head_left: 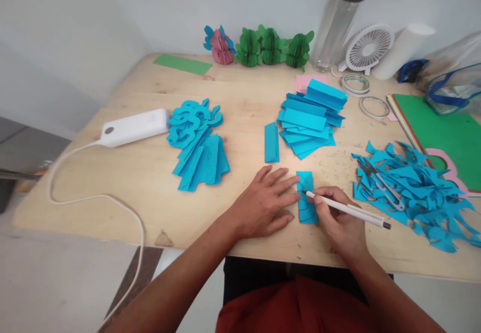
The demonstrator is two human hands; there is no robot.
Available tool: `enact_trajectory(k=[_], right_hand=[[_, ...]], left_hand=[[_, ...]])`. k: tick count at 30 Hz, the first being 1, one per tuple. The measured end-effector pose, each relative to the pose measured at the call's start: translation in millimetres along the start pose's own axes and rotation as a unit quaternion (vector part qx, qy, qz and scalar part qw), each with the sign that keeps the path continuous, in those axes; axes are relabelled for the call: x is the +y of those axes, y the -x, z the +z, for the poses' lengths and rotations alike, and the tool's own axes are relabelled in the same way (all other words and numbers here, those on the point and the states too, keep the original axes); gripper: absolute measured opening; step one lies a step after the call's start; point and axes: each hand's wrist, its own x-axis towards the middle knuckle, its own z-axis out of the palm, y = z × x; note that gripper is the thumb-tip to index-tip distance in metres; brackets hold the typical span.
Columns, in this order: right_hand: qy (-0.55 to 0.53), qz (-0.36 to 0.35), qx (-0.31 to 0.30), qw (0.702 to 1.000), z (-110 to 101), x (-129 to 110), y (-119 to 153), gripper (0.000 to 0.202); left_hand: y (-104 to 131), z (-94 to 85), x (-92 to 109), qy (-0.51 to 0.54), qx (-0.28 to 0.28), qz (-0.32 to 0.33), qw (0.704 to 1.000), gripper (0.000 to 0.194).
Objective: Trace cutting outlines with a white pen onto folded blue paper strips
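Note:
A small blue paper rectangle (308,215) with curved black lines drawn on it lies near the table's front edge. My left hand (261,203) rests flat with fingers spread, its fingertips touching the paper's left edge. Gripped in my right hand (341,223) is a white pen (349,208), its tip on the paper. Just beyond lies a narrow folded blue strip (271,142), and past it a stack of folded blue papers (310,120). Left of my hands are more blue slips (206,162), some with drawn lines, beside curly blue cut-outs (193,120).
Blue scraps (417,188) heap at the right, with a small cutter (385,185) on them and pink scissors (445,168) behind. Along the wall stand paper figures (270,47), a bottle (338,27), a fan (368,47) and a white roll (404,50). A cabled white device (135,126) lies left.

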Motion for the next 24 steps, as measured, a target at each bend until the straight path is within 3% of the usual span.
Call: enact_trajectory(k=[8, 24], right_hand=[[0.043, -0.041, 0.0, 0.998, -0.2, -5.8, -2.4, 0.015], [0.012, 0.003, 0.004, 1.0, -0.1, -2.6, -0.7, 0.012]], left_hand=[[0.0, 0.5, 0.6, 0.001, 0.005, -0.002, 1.0, 0.041], [-0.2, -0.8, 0.1, 0.005, 0.0, -0.001, 1.0, 0.04]])
